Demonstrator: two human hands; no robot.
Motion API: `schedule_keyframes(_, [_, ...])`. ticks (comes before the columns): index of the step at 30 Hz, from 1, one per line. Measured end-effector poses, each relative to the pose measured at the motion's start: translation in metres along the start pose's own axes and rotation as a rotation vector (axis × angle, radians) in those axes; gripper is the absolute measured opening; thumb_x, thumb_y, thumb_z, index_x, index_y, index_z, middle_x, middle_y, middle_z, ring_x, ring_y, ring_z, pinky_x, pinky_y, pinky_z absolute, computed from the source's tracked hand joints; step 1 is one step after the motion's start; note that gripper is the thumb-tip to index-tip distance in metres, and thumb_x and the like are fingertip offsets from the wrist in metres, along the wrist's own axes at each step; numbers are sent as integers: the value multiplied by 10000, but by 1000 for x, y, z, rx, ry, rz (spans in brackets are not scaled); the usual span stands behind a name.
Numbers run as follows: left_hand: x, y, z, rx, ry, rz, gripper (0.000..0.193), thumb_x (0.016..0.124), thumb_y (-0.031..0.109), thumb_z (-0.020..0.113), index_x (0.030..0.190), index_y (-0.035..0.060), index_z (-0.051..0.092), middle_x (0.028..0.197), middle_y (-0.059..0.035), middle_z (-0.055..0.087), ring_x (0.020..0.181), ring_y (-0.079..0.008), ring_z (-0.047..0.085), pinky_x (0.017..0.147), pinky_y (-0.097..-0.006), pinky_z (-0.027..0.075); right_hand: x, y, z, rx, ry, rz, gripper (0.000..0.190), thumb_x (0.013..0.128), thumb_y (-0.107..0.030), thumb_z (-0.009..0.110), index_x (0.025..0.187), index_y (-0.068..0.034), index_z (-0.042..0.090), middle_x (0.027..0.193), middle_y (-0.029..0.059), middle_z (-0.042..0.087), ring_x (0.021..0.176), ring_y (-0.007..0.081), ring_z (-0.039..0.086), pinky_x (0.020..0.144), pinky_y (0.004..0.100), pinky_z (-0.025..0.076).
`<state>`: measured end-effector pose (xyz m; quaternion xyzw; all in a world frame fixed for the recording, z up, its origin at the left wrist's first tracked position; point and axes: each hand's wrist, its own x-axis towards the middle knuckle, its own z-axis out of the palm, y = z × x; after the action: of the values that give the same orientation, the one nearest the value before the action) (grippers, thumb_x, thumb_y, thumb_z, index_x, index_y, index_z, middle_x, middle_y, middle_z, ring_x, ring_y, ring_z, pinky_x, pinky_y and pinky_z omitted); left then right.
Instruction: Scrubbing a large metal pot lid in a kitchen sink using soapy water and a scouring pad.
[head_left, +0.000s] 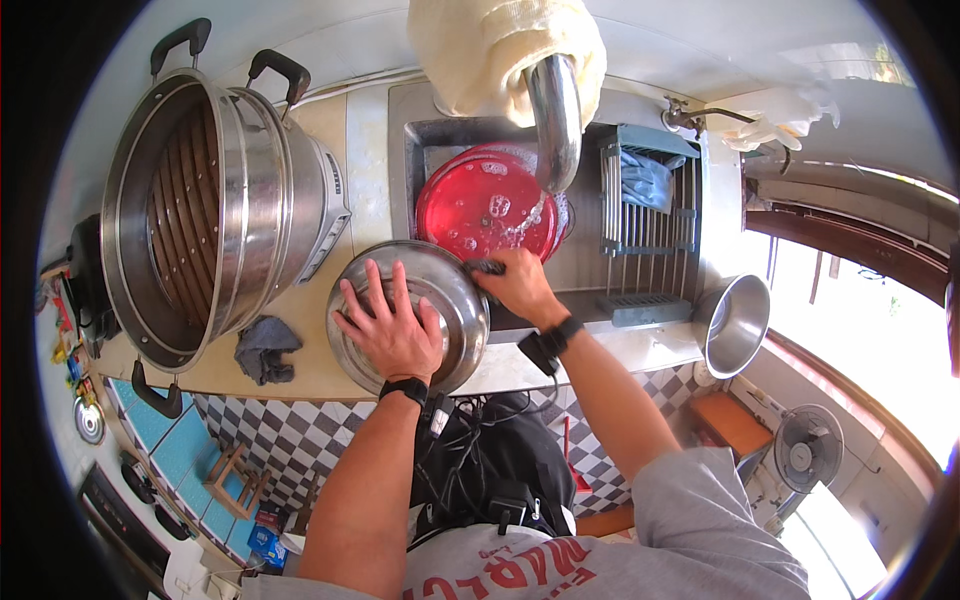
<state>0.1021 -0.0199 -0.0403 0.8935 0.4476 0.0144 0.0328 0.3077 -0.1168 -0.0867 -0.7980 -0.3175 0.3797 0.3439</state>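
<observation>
My left hand (394, 330) lies spread, palm down, on the upturned base of a stainless steel bowl (465, 330) at the counter's edge beside the sink. In my right hand (517, 281) is a dark scrubber (486, 266), held against the bowl's right side. Just beyond, a red basin (480, 199) of water with bubbles sits in the sink (585, 262). A thin stream runs into it from a metal faucet (559, 127) partly wrapped in cream cloth (510, 45).
A large steel steamer pot (255, 202) stands at left, near a grey cloth (268, 350). A metal drying rack (649, 232) with blue gloves (645, 180) spans the sink's right side. Another steel bowl (739, 326) sits at the counter's right end.
</observation>
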Motion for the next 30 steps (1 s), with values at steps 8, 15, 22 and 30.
schedule_keyframes(8, [4, 16, -2, 2, -2, 18, 695, 985, 365, 630, 1656, 211, 530, 1786, -114, 380, 1599, -534, 319, 1240, -785, 250, 31, -6, 1, -3, 87, -85, 266, 848, -258, 863, 962, -25, 807, 915, 255, 762, 887, 470, 752, 795, 524, 600])
schedule_keyframes(15, [-1, 2, -3, 29, -14, 7, 693, 993, 377, 619, 1660, 214, 525, 1786, -113, 378, 1603, -534, 309, 1242, -785, 246, -28, 6, -2, 12, 7, 49, 263, 840, -251, 858, 949, -19, 799, 882, 255, 751, 872, 481, 741, 773, 514, 597])
schedule_keyframes(22, [4, 13, -2, 17, -21, 20, 693, 997, 378, 614, 1664, 214, 522, 1785, -110, 378, 1603, -528, 311, 1242, -784, 246, 45, -9, 8, 8, 60, -105, 243, 840, -245, 856, 961, -38, 820, 909, 256, 765, 872, 447, 763, 800, 515, 611])
schedule_keyframes(30, [1, 3, -5, 50, -25, 4, 689, 995, 378, 610, 1658, 207, 527, 1786, -107, 380, 1599, -523, 317, 1244, -776, 251, -6, -4, 1, -8, 13, 32, 254, 847, -275, 861, 962, -50, 836, 874, 247, 763, 859, 434, 770, 790, 516, 606])
